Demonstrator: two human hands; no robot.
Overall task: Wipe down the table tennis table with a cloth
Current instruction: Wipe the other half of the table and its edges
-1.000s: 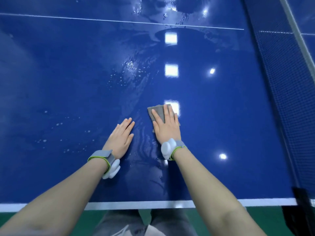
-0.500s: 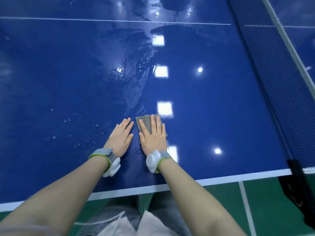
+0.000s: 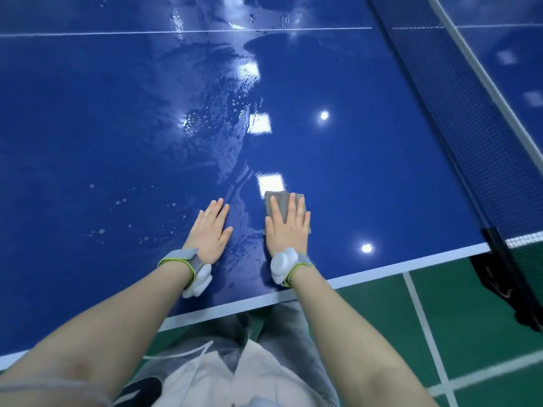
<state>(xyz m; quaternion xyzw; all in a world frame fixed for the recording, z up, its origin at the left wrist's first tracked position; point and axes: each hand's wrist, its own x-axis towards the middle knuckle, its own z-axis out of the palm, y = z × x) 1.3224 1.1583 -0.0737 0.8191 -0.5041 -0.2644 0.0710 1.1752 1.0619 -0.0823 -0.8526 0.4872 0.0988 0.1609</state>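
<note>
Blue table [image 3: 367, 177], wet and glossy, fills most of the frame above a green floor [image 3: 470, 318].
Both hands lie flat near the table's white lower edge: the right hand [image 3: 289, 230], fingers straight, presses a grey cloth [image 3: 280, 202] just below centre; the left hand [image 3: 210, 233] rests open-palmed on the bare surface beside it, gripping nothing. Droplets and streaks shine at centre. A dark net [image 3: 458, 113] crosses the upper right. Each wrist carries 1 grey band.

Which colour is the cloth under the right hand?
Grey. The head view shows the cloth flat under the right hand on the blue table.
</note>
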